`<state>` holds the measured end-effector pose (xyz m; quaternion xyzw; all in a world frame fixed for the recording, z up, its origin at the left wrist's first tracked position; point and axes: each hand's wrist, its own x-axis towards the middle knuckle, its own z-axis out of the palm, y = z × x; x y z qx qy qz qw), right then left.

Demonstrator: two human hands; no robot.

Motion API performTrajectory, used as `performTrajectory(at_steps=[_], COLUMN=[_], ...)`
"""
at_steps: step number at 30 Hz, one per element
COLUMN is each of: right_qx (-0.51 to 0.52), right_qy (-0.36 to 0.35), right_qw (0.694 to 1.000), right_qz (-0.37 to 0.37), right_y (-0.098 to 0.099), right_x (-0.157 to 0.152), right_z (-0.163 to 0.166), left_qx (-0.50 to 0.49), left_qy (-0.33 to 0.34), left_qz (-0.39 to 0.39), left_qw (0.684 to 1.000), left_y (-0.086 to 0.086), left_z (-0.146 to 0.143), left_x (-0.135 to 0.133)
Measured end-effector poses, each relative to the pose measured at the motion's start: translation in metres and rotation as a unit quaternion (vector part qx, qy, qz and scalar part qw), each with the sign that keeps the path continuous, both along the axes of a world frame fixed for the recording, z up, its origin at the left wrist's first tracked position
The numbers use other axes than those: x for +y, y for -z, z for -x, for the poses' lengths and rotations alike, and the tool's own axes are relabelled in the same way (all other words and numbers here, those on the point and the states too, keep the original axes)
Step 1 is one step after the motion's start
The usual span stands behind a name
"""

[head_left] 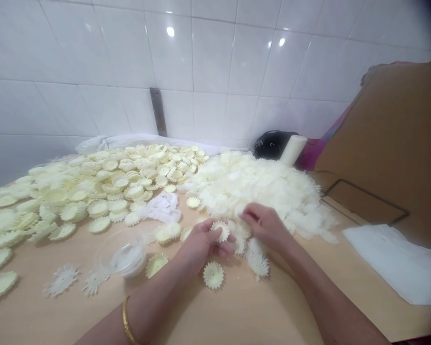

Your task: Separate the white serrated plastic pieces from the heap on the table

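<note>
Between the thumb and fingers of my left hand (201, 242) is a pale yellow-white disc (221, 231) with a toothed, flower-like edge. My right hand (267, 224), just to its right, is closed in a pinch at the near edge of the white pile. A small white piece (240, 211) shows at its fingertips; its kind is unclear. Below my left hand a toothed disc (213, 275) lies flat on the table. Another disc (156, 265) lies left of my wrist. White toothed pieces (257, 261) lie below my right hand.
A heap of yellowish toothed discs (129, 179) spreads over the left. A fluffy white pile (251, 184) sits to its right. Nearer stand a clear bowl (128, 260) and a crumpled white cloth (161, 207). A white roll (293, 150), cardboard box (391, 139) and white sheet (398, 261) are rightward.
</note>
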<state>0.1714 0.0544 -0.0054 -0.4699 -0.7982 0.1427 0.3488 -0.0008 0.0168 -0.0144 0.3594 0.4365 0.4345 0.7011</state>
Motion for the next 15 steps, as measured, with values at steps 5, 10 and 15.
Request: performTrajectory(at_steps=[5,10,15], right_qx=[0.025,0.065,0.117], right_qy=[0.034,0.08,0.05], right_qw=[0.999,0.994,0.988], right_qz=[-0.006,-0.047,-0.085], right_y=[0.0,0.0,-0.004], right_x=[0.0,-0.002,-0.01], right_z=[-0.002,0.0,0.008], left_qx=[0.019,0.028,0.026], left_qy=[0.012,0.006,-0.01], left_qz=[-0.017,-0.045,-0.06], left_qw=[1.0,0.999,0.998], left_y=[0.003,0.009,0.011], left_z=[0.0,-0.002,-0.004], left_x=[-0.001,0.0,-0.001])
